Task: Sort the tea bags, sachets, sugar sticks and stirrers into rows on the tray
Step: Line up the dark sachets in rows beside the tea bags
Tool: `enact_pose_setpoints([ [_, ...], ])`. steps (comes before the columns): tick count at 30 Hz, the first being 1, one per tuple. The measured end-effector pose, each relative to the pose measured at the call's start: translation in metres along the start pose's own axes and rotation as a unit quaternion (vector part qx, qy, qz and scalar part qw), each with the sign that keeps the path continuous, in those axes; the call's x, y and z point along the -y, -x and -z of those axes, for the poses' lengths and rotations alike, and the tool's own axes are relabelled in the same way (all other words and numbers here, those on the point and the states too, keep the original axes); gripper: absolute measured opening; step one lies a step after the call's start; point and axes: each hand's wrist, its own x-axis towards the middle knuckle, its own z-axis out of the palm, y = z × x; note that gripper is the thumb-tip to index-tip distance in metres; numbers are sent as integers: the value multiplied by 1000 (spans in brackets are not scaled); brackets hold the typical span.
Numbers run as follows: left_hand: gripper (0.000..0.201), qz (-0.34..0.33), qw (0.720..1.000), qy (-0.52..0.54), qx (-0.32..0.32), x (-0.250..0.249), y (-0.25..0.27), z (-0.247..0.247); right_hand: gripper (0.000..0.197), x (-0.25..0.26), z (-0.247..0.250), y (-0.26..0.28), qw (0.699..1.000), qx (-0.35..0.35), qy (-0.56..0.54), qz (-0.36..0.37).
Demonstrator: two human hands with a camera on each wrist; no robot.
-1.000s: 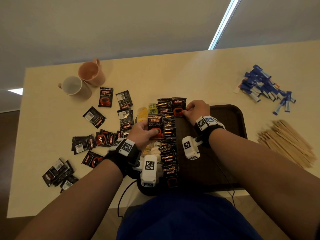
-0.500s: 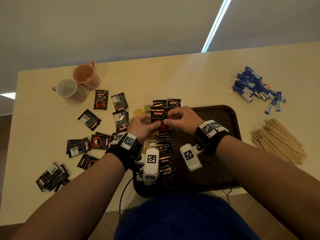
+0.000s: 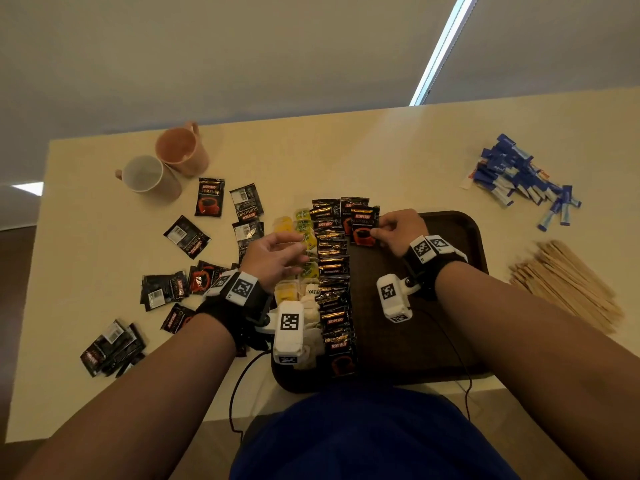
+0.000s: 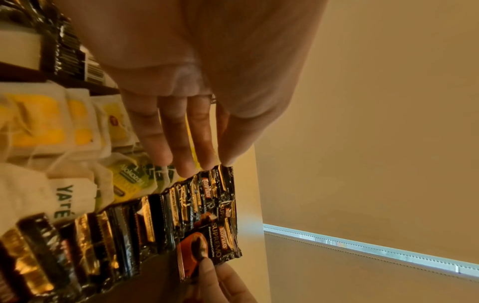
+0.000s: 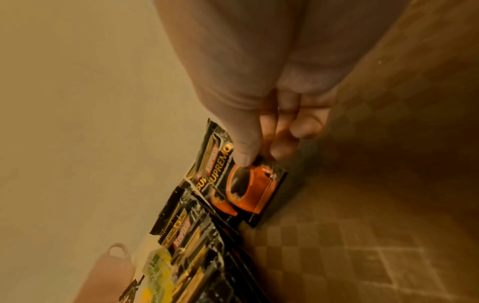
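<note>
A dark brown tray point(image 3: 460, 226) lies in front of me. On its left side runs a row of tea bags point(image 3: 304, 233) and beside it a long overlapping row of black coffee sachets point(image 3: 334, 271). My right hand point(image 3: 398, 228) pinches one black and orange coffee sachet point(image 3: 362, 228) point(image 5: 249, 190) point(image 4: 207, 250) between thumb and fingers at the far end of that row, over another sachet. My left hand point(image 3: 277, 258) hovers over the tea bags with fingers point(image 4: 178, 143) straight and holds nothing.
Loose black sachets point(image 3: 187, 237) are scattered on the cream table left of the tray. Two mugs point(image 3: 166, 164) stand at the far left. Blue sugar sticks point(image 3: 519, 178) lie heaped at the far right, and wooden stirrers point(image 3: 568, 285) are piled right of the tray.
My left hand passed the sachet to my right hand, let go and drew back over the tea bags. My right hand has carried it to the far end of the sachet row.
</note>
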Motion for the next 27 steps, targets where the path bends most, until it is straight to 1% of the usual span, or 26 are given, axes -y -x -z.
enact_pose_setpoints([
  [7,15,3,1000,25,-11,5,2,6,10,15,-15,-4,999,-14,-29,-21],
  [13,17,5,998,56,-9,8,6,7,18,18,-19,-5,1000,-24,-3,-10],
  [16,13,4,997,70,-12,7,9,9,20,19,-20,-3,1000,-25,4,-11],
  [20,12,1,996,83,-28,9,14,19,11,16,-15,2,999,-42,14,-20],
  [23,13,18,990,125,-59,10,20,45,12,22,-11,11,996,-74,56,11],
  [25,14,35,980,172,-92,9,23,72,12,37,-14,19,995,-79,44,51],
  [27,17,30,974,186,-126,9,28,102,11,60,-22,27,993,-67,32,96],
])
